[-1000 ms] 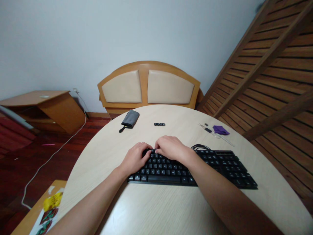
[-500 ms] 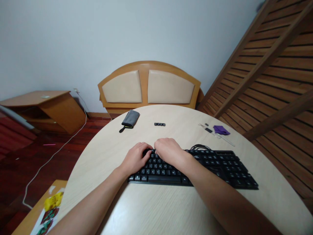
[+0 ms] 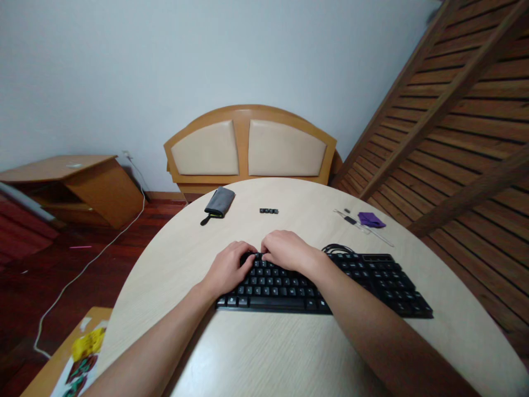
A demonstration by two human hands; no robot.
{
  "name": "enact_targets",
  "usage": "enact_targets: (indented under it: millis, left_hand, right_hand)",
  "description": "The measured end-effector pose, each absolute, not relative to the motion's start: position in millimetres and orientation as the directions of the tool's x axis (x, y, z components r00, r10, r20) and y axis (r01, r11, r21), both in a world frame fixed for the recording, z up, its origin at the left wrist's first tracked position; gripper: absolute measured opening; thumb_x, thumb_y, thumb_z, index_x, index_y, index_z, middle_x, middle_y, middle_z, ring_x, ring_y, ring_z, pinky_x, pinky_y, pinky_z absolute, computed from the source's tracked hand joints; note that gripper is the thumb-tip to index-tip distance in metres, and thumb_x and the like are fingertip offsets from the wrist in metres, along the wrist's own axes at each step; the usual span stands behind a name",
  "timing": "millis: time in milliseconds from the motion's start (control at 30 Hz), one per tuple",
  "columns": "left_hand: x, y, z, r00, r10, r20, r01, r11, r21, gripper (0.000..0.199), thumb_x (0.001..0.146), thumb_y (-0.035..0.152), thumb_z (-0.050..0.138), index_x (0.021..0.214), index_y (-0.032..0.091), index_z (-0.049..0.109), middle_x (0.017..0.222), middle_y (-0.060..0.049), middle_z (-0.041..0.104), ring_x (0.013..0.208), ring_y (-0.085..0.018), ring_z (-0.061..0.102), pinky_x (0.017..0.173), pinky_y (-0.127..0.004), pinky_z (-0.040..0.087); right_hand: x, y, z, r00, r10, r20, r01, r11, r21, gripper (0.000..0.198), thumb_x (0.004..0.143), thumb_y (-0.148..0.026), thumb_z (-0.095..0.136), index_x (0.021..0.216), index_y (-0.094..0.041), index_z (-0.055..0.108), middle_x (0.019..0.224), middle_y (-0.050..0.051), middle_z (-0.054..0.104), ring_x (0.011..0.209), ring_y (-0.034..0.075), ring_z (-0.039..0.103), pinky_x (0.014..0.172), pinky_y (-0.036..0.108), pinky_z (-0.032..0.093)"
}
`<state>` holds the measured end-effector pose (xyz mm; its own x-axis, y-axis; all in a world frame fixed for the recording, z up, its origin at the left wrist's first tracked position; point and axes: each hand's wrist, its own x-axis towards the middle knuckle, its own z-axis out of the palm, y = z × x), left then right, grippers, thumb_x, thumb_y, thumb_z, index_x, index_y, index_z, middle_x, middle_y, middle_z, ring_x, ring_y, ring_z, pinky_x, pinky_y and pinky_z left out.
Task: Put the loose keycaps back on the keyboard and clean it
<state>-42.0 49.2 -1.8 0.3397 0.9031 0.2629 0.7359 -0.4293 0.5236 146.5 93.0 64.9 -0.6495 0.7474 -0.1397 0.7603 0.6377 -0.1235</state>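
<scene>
A black keyboard lies on the round, pale wood table, its coiled cable behind it. At the keyboard's upper left corner, my left hand is closed round the edge, thumb over the keys. My right hand hovers on the top row just beside it, fingers curled down in a pinch. Whatever is between those fingertips is too small and hidden to make out. Several loose black keycaps stand in a row farther back on the table.
A grey folded pouch lies at the back left. On the right are a purple cloth, a thin white tool and small dark pieces. Beyond the table stands a padded headboard; slatted wood leans at right.
My right hand has shifted slightly, its thumb now showing more above the top row of keys. My left hand stays at the keyboard's corner. The view has tilted a little.
</scene>
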Motion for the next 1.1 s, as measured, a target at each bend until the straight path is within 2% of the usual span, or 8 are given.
enact_targets:
  millis: [133, 267, 400, 567, 667, 833, 1000, 1100]
  left_hand:
    - [-42, 49, -2, 0.343, 0.902, 0.263, 0.738, -0.432, 0.519, 0.015, 0.096, 0.025, 0.051, 0.102, 0.022, 0.065, 0.102, -0.004, 0.071, 0.1, -0.023, 0.063, 0.091, -0.039, 0.049]
    - [-42, 49, -2, 0.34, 0.9, 0.274, 0.736, -0.436, 0.518, 0.015, 0.096, 0.024, 0.051, 0.102, 0.022, 0.065, 0.103, -0.005, 0.071, 0.101, -0.023, 0.063, 0.092, -0.04, 0.049]
    - [-42, 49, -1, 0.34, 0.899, 0.274, 0.738, -0.436, 0.514, 0.015, 0.096, 0.024, 0.051, 0.101, 0.021, 0.065, 0.102, -0.005, 0.071, 0.1, -0.023, 0.063, 0.091, -0.04, 0.05]
    - [-42, 49, 0, 0.341, 0.899, 0.276, 0.737, -0.438, 0.515, 0.016, 0.096, 0.024, 0.051, 0.102, 0.022, 0.065, 0.102, -0.005, 0.071, 0.099, -0.023, 0.064, 0.091, -0.04, 0.05]
    - [-42, 49, 0, 0.34, 0.899, 0.277, 0.735, -0.438, 0.518, 0.015, 0.096, 0.024, 0.051, 0.102, 0.021, 0.065, 0.102, -0.005, 0.071, 0.099, -0.023, 0.064, 0.091, -0.04, 0.05]
    - [-42, 49, 0, 0.341, 0.898, 0.28, 0.732, -0.44, 0.521, 0.015, 0.096, 0.024, 0.051, 0.102, 0.021, 0.065, 0.102, -0.005, 0.071, 0.099, -0.023, 0.064, 0.091, -0.04, 0.05]
    - [-43, 49, -1, 0.336, 0.899, 0.281, 0.739, -0.437, 0.514, 0.015, 0.095, 0.024, 0.051, 0.101, 0.022, 0.065, 0.102, -0.005, 0.071, 0.099, -0.023, 0.064, 0.091, -0.039, 0.05]
    - [-43, 49, -3, 0.333, 0.9, 0.28, 0.74, -0.434, 0.514, 0.016, 0.095, 0.025, 0.051, 0.101, 0.022, 0.065, 0.103, -0.004, 0.071, 0.1, -0.023, 0.064, 0.091, -0.039, 0.05]
  right_hand:
    - [159, 106, 64, -0.697, 0.704, -0.134, 0.715, 0.67, -0.201, 0.022, 0.092, -0.037, 0.061, 0.102, -0.027, 0.078, 0.101, 0.004, 0.079, 0.094, 0.02, 0.072, 0.076, 0.024, 0.049]
    - [163, 134, 55, -0.625, 0.78, -0.046, 0.773, 0.609, -0.175, 0.03, 0.096, -0.035, 0.054, 0.112, -0.019, 0.074, 0.113, 0.011, 0.075, 0.104, 0.025, 0.069, 0.085, 0.03, 0.049]
    - [156, 169, 42, -0.588, 0.808, 0.039, 0.802, 0.589, -0.101, 0.037, 0.093, -0.025, 0.058, 0.125, -0.009, 0.065, 0.132, 0.02, 0.065, 0.126, 0.032, 0.054, 0.102, 0.039, 0.042]
    - [144, 198, 23, -0.623, 0.778, 0.083, 0.777, 0.627, -0.049, 0.047, 0.089, -0.021, 0.064, 0.135, -0.009, 0.058, 0.147, 0.018, 0.053, 0.143, 0.033, 0.035, 0.115, 0.044, 0.03]
    - [140, 205, 15, -0.643, 0.758, 0.108, 0.76, 0.649, -0.035, 0.044, 0.091, -0.019, 0.061, 0.135, -0.01, 0.058, 0.147, 0.017, 0.053, 0.147, 0.032, 0.03, 0.118, 0.044, 0.025]
    - [138, 208, 14, -0.673, 0.725, 0.143, 0.728, 0.684, -0.042, 0.028, 0.092, -0.015, 0.061, 0.119, -0.012, 0.069, 0.131, 0.017, 0.067, 0.143, 0.029, 0.038, 0.116, 0.042, 0.026]
    - [143, 194, 20, -0.699, 0.706, 0.11, 0.699, 0.708, -0.103, 0.019, 0.091, -0.018, 0.062, 0.103, -0.019, 0.078, 0.111, 0.013, 0.076, 0.116, 0.027, 0.063, 0.102, 0.036, 0.04]
    - [152, 176, 27, -0.692, 0.716, 0.091, 0.696, 0.696, -0.178, 0.02, 0.089, -0.017, 0.063, 0.102, -0.02, 0.079, 0.107, 0.011, 0.078, 0.106, 0.026, 0.068, 0.093, 0.031, 0.046]
